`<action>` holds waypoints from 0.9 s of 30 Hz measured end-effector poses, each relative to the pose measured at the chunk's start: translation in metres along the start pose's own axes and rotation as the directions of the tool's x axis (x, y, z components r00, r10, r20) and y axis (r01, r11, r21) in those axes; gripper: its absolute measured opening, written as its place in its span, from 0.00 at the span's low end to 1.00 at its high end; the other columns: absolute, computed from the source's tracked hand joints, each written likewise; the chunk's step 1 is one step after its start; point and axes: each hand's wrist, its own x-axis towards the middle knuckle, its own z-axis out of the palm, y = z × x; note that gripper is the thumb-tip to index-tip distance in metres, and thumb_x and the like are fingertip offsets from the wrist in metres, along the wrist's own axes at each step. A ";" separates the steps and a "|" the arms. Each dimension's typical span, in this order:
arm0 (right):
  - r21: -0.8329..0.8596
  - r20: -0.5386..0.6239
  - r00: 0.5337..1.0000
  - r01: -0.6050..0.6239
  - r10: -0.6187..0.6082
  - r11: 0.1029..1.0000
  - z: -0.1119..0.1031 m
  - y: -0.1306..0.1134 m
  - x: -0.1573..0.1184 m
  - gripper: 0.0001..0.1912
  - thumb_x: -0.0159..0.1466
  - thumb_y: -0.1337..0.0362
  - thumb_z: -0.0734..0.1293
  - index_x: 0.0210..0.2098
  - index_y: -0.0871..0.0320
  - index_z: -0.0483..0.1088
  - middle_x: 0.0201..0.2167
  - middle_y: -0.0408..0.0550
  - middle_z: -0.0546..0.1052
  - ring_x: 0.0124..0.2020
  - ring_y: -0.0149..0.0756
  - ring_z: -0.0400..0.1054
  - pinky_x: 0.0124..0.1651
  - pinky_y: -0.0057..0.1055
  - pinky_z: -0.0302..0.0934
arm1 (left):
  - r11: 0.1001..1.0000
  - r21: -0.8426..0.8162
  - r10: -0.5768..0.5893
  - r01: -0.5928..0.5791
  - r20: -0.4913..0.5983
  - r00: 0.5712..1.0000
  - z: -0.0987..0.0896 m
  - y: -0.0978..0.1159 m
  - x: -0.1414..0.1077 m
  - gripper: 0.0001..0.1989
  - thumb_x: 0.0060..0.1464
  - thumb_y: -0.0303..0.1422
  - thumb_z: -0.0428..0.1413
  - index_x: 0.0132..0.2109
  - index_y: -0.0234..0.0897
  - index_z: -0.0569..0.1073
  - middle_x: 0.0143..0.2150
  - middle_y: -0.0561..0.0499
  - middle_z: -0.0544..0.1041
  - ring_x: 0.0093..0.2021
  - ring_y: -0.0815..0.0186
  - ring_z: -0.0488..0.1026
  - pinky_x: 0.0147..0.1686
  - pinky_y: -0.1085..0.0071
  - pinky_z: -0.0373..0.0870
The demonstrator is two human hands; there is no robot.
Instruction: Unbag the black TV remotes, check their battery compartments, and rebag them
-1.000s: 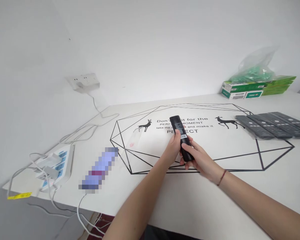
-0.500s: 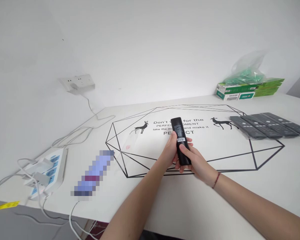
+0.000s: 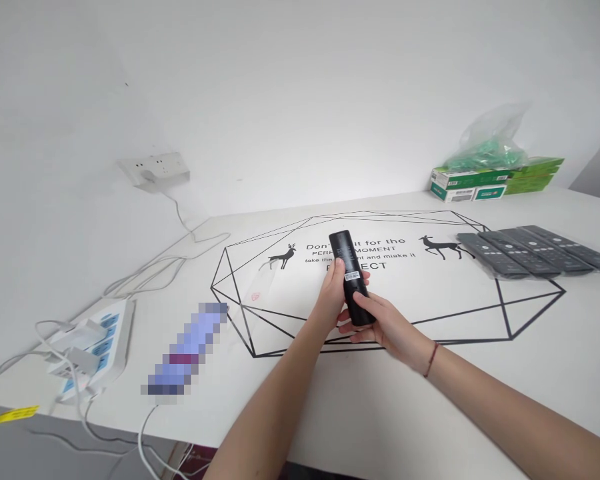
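We have a black remote control in both hands above the middle of the white table, its smooth, long, round-cornered back turned up and carrying a small white barcode label. Our left hand holds its left side, thumb pressed along the edge—how the fingers behind it lie, we cannot fully tell. Our right hand pinches the lower end between the thumb on top and fingers underneath, the visible ones slightly apart; a thin red cord bracelet rings that wrist. The tabletop is pale and smooth, printed with thin black angular lines, lettering and two deer. Compared with the frame just before, the remote has shifted left over the lettering and its far end leans further left, while more of our right fingers shows below it. At the right, clear, wrinkled plastic sleeves hold dark, slab-shaped remotes in a slanting row. Farther back, a crumpled clear bag with something green inside sits on green-and-white boxes, whose contents we cannot see. A filmy clear strip with a red mark lies near the left deer. On our left are a pixelated bluish rectangle and a white plastic power strip with blue patches and plugs—pale cables curl around nearby.
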 end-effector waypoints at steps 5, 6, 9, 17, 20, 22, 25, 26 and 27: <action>0.028 -0.032 0.998 -0.046 0.047 0.999 0.000 0.003 0.000 0.20 0.61 0.50 0.66 0.42 0.61 0.70 0.40 0.55 0.77 0.36 0.39 0.75 0.37 0.32 0.71 | 0.983 0.082 0.170 -0.167 -0.041 0.985 -0.004 0.006 0.002 0.21 0.60 0.50 0.44 0.42 0.37 0.67 0.35 0.49 0.77 0.33 0.67 0.74 0.33 0.71 0.70; 0.033 -0.038 0.998 -0.045 0.046 0.998 0.001 0.003 0.000 0.20 0.61 0.51 0.66 0.42 0.61 0.71 0.41 0.55 0.77 0.36 0.38 0.75 0.39 0.32 0.71 | 0.977 0.098 0.194 -0.188 -0.052 0.980 -0.004 0.007 0.002 0.20 0.60 0.49 0.43 0.42 0.37 0.67 0.35 0.49 0.77 0.32 0.67 0.74 0.32 0.71 0.70; 0.030 -0.041 0.998 -0.044 0.045 0.999 0.001 0.003 -0.001 0.19 0.61 0.52 0.67 0.42 0.61 0.72 0.40 0.55 0.78 0.35 0.36 0.75 0.41 0.31 0.71 | 0.965 0.115 0.248 -0.234 -0.127 0.961 -0.009 0.010 0.007 0.21 0.60 0.50 0.42 0.40 0.37 0.67 0.35 0.48 0.77 0.31 0.68 0.74 0.29 0.73 0.69; -0.012 -0.023 0.998 -0.051 0.051 0.999 0.000 0.006 0.000 0.16 0.63 0.54 0.65 0.36 0.63 0.75 0.35 0.53 0.78 0.27 0.29 0.72 0.34 0.25 0.70 | 0.781 0.618 0.180 0.086 -0.356 0.917 -0.070 0.013 0.026 0.25 0.57 0.50 0.45 0.54 0.38 0.63 0.34 0.46 0.79 0.31 0.62 0.76 0.31 0.68 0.69; -0.008 -0.021 0.999 -0.046 0.046 0.999 -0.001 0.007 0.001 0.16 0.63 0.54 0.65 0.37 0.63 0.74 0.36 0.53 0.78 0.26 0.29 0.72 0.33 0.25 0.70 | 0.476 0.850 0.222 0.227 -0.366 0.904 -0.088 0.010 0.029 0.25 0.54 0.43 0.51 0.56 0.37 0.64 0.45 0.42 0.78 0.45 0.58 0.75 0.41 0.67 0.68; -0.009 -0.023 0.999 -0.047 0.047 0.999 -0.001 0.007 0.001 0.16 0.63 0.54 0.65 0.37 0.63 0.74 0.37 0.53 0.78 0.26 0.28 0.71 0.33 0.25 0.70 | 0.390 0.879 0.210 0.275 -0.376 0.903 -0.094 0.008 0.029 0.25 0.51 0.40 0.53 0.56 0.36 0.65 0.51 0.40 0.75 0.51 0.55 0.72 0.45 0.66 0.66; -0.010 -0.027 0.998 -0.049 0.049 0.999 0.000 0.006 0.000 0.16 0.64 0.54 0.64 0.37 0.63 0.74 0.35 0.53 0.78 0.26 0.28 0.71 0.32 0.24 0.69 | 0.324 0.882 0.165 0.341 -0.408 0.898 -0.097 0.007 0.029 0.29 0.51 0.39 0.53 0.59 0.35 0.63 0.51 0.38 0.75 0.52 0.51 0.71 0.46 0.62 0.66; -0.009 -0.027 0.998 -0.049 0.049 0.999 0.000 0.006 -0.001 0.16 0.64 0.54 0.64 0.36 0.62 0.74 0.34 0.52 0.78 0.26 0.28 0.71 0.32 0.24 0.69 | 0.301 0.882 0.154 0.363 -0.421 0.894 -0.097 0.007 0.029 0.29 0.52 0.40 0.52 0.60 0.35 0.63 0.51 0.38 0.75 0.51 0.51 0.72 0.45 0.62 0.66; -0.008 -0.028 0.998 -0.049 0.049 0.999 0.001 0.005 -0.001 0.16 0.64 0.54 0.64 0.36 0.62 0.74 0.34 0.52 0.78 0.26 0.28 0.71 0.32 0.24 0.69 | 0.278 0.882 0.149 0.382 -0.432 0.890 -0.097 0.007 0.029 0.28 0.53 0.39 0.51 0.60 0.36 0.62 0.50 0.38 0.75 0.51 0.51 0.72 0.45 0.62 0.66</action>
